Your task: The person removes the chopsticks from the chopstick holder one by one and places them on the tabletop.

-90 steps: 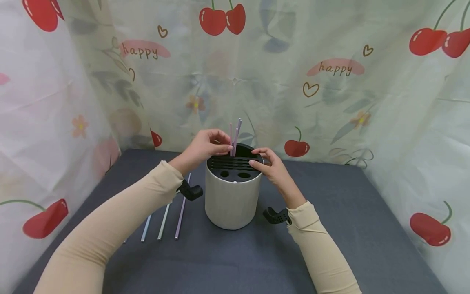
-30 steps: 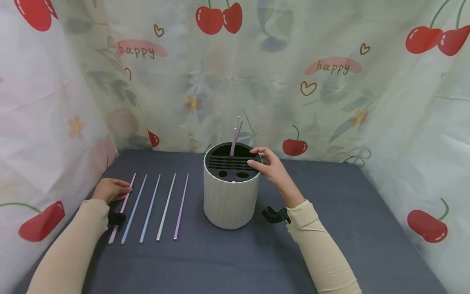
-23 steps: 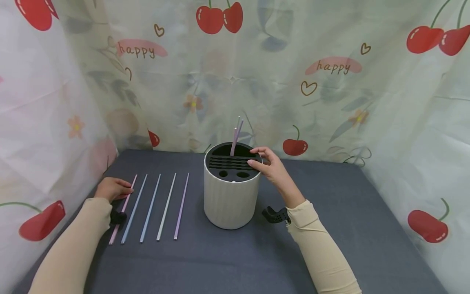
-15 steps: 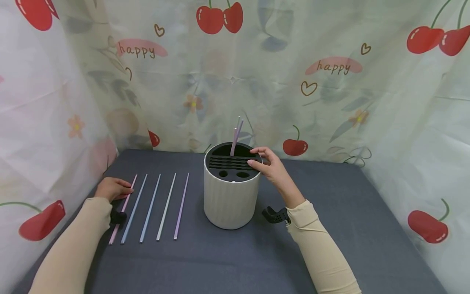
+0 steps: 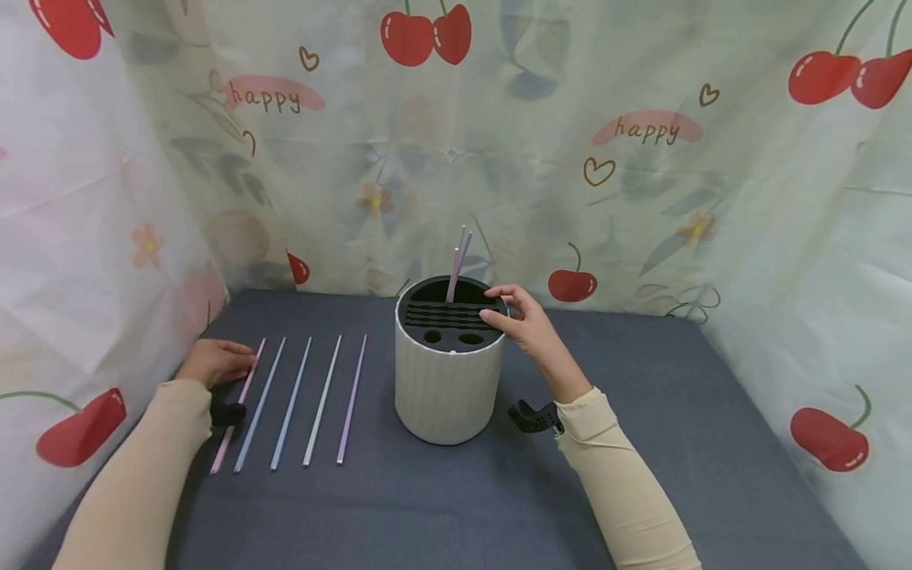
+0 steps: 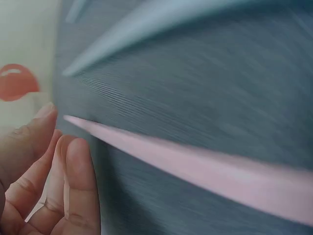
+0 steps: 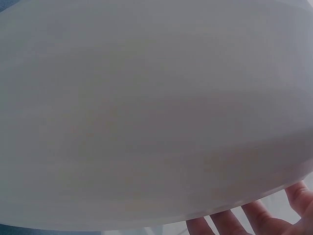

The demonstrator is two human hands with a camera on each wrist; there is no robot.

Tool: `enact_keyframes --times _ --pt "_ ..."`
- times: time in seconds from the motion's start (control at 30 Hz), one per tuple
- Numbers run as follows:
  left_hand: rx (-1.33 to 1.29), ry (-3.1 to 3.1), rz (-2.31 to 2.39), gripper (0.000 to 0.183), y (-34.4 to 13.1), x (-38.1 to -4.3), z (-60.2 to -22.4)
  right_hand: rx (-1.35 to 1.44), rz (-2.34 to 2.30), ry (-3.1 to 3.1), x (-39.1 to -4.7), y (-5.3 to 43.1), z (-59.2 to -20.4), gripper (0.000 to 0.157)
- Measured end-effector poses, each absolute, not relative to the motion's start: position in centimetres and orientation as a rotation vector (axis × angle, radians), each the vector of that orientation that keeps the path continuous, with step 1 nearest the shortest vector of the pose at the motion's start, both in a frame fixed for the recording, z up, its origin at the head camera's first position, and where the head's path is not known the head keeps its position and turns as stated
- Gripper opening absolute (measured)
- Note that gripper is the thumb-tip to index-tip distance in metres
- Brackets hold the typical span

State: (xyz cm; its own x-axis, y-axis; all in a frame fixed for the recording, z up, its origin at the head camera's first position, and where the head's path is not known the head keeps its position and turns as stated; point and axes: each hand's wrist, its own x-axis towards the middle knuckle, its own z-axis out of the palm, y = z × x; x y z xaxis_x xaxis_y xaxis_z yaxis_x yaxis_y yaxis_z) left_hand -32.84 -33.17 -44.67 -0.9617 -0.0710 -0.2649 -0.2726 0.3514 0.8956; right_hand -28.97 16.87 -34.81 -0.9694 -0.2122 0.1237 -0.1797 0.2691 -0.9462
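In the head view, my left hand (image 5: pixel 216 362) is beside the pink chopstick (image 5: pixel 228 443), which lies leftmost on the table. The left wrist view shows the fingers (image 6: pixel 80 171) bent slightly, with the thumb apart and the pink chopstick (image 6: pixel 195 169) outside their grasp. A white round utensil holder (image 5: pixel 447 396) with a black slotted top stands upright mid-table. My right hand (image 5: pixel 526 324) holds its right rim, thumb and forefinger over the top. In the right wrist view, fingertips of the right hand (image 7: pixel 264 220) hook over the rim of the holder (image 7: pixel 146 122).
To the right of the pink one lie two blue chopsticks (image 5: pixel 260 405), a whitish chopstick (image 5: pixel 323 402) and a purple chopstick (image 5: pixel 352 402). Several chopsticks (image 5: pixel 457 265) stand in the holder's rear compartment. A patterned curtain (image 5: pixel 456 158) borders the dark table (image 5: pixel 456 507).
My left hand has gone from the holder's rear compartment to the pink chopstick at the far left, then shifted slightly left. The right hand has kept its place on the holder.
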Motion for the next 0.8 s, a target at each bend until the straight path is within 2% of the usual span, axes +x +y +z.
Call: enact_keyframes --times 0.13,0.27,0.37,0.53,0.8 --pt "-0.216 2.442 1.802 0.040 -31.8 -33.2 -41.7 -0.382 -1.839 2.479 -28.8 16.8 -34.6 0.039" --pt "-0.116 2.410 1.968 0.028 -29.2 -33.6 -37.2 -0.386 -1.846 2.472 -28.8 16.8 -34.6 0.038" --pt "0.001 2.322 2.122 0.020 -26.4 -33.5 -33.6 -0.391 -1.849 2.473 -28.9 16.8 -34.7 0.038" --pt "0.175 2.245 2.267 0.022 -20.3 -32.8 -28.8 -0.384 -1.857 2.468 -28.9 16.9 -34.8 0.038" --pt "0.458 2.117 2.268 0.022 -11.6 -31.0 -25.1 -0.367 -1.848 2.453 -28.8 16.9 -34.6 0.040"
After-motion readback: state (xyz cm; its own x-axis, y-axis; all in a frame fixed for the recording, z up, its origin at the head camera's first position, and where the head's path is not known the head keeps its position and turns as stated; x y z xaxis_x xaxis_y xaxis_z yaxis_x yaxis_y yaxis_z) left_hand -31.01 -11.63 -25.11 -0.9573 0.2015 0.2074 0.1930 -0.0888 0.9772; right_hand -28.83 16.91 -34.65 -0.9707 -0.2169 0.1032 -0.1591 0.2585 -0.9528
